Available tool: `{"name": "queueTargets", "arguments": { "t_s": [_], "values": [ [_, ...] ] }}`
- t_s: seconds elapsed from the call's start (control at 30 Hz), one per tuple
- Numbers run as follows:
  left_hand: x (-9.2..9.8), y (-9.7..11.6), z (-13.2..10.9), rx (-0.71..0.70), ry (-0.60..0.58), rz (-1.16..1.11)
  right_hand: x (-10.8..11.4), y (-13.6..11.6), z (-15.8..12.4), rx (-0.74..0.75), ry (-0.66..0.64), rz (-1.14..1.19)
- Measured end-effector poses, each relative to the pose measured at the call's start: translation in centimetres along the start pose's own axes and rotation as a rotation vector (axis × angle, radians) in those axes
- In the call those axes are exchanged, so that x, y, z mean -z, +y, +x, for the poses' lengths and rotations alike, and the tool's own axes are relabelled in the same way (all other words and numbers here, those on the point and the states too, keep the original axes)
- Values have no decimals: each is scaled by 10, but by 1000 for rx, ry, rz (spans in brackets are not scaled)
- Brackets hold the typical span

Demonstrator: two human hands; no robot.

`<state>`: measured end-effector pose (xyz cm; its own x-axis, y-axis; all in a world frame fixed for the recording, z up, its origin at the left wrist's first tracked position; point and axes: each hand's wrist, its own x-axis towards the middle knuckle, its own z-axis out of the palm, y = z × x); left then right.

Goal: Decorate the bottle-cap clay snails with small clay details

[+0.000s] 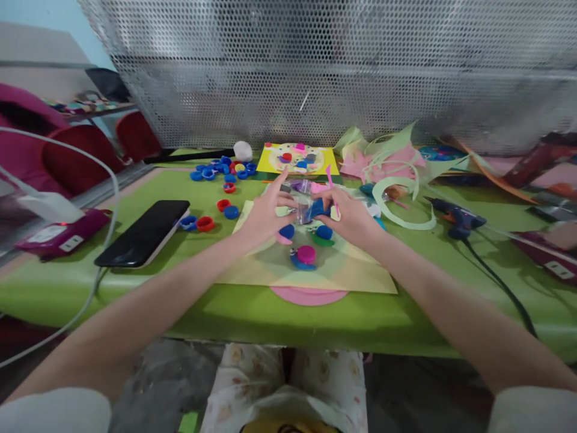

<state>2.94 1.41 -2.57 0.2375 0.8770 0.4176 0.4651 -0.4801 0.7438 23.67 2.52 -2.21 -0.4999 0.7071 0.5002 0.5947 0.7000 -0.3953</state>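
"What's at the far left?"

"A magenta power strip (65,231) on the green counter (180,307), with a white charger (54,207) at it. Then a black phone (144,234) lying flat, and red and blue caps (206,224) just beside it and beyond."

"And the left hand (261,215)?"

"Half spread, index finger stretched forward, the thumb side up against a clear packet (303,213). Whether it grips that, I couldn't say."

"Where's the packet, then?"

"Between the two hands, over a pale yellow sheet (360,279). Nearer the person, a pink cap (306,255) sits on a blue shape (301,263)."

"The right hand (346,215)?"

"Thumb and fingers pinched around a blue piece (319,208), at the packet's right side."

"Farther right?"

"A pale green paper ring (408,224), then a glue gun (457,218) trailing a black cord (500,285)."
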Motion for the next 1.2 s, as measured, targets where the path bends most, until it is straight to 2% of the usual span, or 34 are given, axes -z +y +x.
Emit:
{"name": "queueTargets", "arguments": {
  "t_s": [0.2,0.43,0.77,0.97,1.2],
  "values": [
    [4,1,-1,-13,-28,-8,0,1,2,37,-29,-24],
    [-1,-7,0,2,-46,-26,5,1,0,84,-72,-44],
    [1,-10,8,-20,-135,-42,2,12,3,106,-74,-72],
    [-8,-9,15,-14,-78,1,6,21,5,99,-43,-101],
    [-7,0,10,54,-24,-2,7,21,9,121,-45,-99]
  ]
}}
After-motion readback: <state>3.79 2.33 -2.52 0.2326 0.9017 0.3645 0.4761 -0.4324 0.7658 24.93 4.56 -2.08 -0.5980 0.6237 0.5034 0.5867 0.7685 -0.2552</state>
